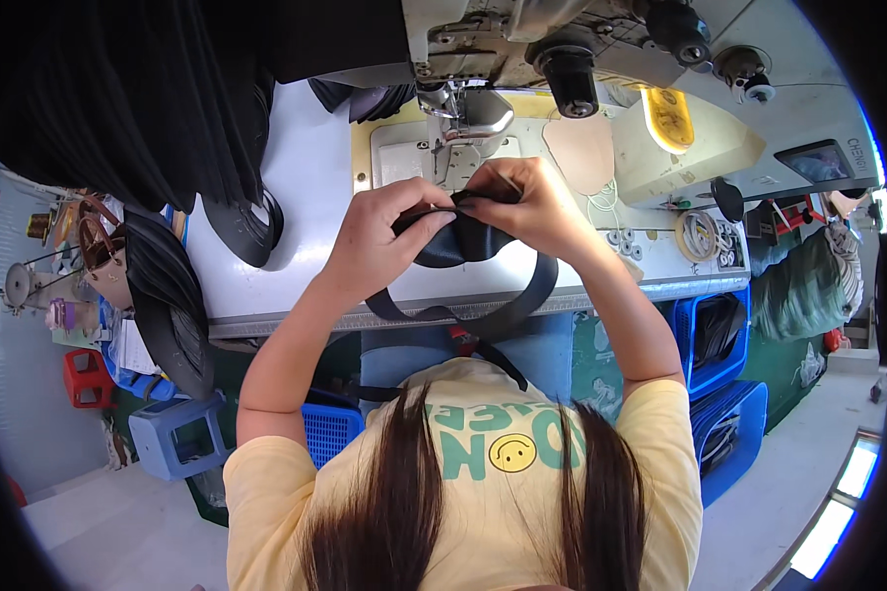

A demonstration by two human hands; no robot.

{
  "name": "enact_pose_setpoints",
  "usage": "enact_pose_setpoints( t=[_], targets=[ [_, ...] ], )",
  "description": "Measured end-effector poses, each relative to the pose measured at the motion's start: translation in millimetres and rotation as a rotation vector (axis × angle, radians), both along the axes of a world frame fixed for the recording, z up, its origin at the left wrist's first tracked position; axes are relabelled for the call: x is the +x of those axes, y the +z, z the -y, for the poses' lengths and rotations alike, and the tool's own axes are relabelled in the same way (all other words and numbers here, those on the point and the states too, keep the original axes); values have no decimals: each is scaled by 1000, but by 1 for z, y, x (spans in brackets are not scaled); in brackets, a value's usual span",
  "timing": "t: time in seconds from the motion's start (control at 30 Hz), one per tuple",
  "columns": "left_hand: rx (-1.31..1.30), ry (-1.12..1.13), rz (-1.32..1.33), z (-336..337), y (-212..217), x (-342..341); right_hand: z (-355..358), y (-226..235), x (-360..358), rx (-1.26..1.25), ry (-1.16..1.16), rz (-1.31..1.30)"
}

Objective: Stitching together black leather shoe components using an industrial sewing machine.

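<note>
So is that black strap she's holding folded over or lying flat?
Folded. Both hands, left hand and right hand, pinch the black strap into a doubled-over bunch above the table, its loose ends hanging down.

The strap (463, 241) is black and glossy. The tabletop (306, 187) is pale white, with a cream plate (404, 158) under the grey sewing machine (483, 49). The shirt (483, 492) is soft yellow with teal letters and a yellow smiley. The crates (729, 414) are bright blue, the stool (87, 379) red.
</note>
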State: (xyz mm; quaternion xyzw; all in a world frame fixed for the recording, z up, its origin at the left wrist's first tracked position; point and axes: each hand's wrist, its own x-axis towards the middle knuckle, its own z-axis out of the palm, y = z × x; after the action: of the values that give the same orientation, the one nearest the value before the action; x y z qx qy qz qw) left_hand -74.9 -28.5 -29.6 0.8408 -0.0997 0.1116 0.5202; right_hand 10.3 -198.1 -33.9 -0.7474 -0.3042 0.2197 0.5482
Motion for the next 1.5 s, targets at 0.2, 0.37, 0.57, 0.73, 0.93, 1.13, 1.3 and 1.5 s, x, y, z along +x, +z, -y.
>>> enact_pose_setpoints(
  t=[0.2, 0.37, 0.57, 0.73, 0.93, 1.13, 1.3, 1.5],
  targets=[
    [-21, 14, -120, -2, -8, 10, 6, -3, 0, -32, 120, 114],
    [-80, -4, -191, -4, -11, 13, 5, -6, 0, -49, 121, 101],
    [-176, -54, -198, -8, -5, 17, 1, -1, 4, -9, 162, 31],
    [-168, -115, -317, -18, 11, 27, -4, 6, 13, 23, 207, 31],
    [-90, -40, -369, -35, 27, 69, 22, 13, 37, -144, -75, -52],
    [-280, 54, -450, -31, 28, 85, 27, 19, 44, 53, -275, -73],
    [-251, 76, -455, -31, 29, 86, 26, 21, 49, 12, -303, -22],
    [-212, 98, -449, -27, 32, 83, 28, 19, 52, -51, -278, 5]
  ],
)
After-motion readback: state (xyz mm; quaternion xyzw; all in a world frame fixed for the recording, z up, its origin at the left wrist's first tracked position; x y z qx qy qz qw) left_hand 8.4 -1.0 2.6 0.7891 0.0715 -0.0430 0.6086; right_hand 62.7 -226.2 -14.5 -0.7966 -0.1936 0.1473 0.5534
